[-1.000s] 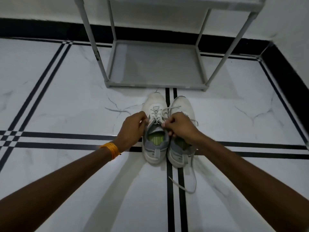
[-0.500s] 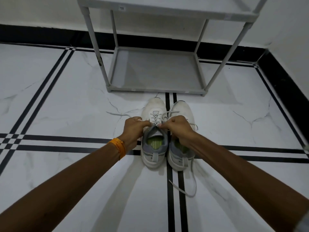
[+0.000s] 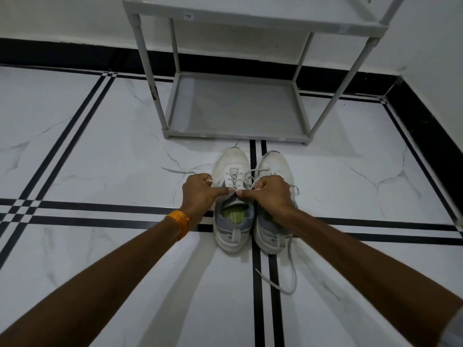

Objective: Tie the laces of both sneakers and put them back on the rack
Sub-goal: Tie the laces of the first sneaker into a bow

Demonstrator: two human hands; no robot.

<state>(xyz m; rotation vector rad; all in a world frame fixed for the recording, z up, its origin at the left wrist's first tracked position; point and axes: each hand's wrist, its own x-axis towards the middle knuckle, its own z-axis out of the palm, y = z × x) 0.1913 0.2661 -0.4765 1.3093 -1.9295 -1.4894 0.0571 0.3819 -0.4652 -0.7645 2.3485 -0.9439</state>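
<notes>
Head view: two white sneakers stand side by side on the marble floor [image 3: 100, 146], just before the grey rack [image 3: 235, 108]. Compared with a second earlier, the left hand [image 3: 198, 194] and right hand [image 3: 273, 194] have drawn together until their thumbs nearly meet over the tongue of the left sneaker [image 3: 233, 204], each closed on a strand of its lace [image 3: 234, 177]. This suggests the first knot is being formed. The right sneaker [image 3: 274, 166] shows a loose lace [image 3: 292, 271] trailing on the floor, untied.
</notes>
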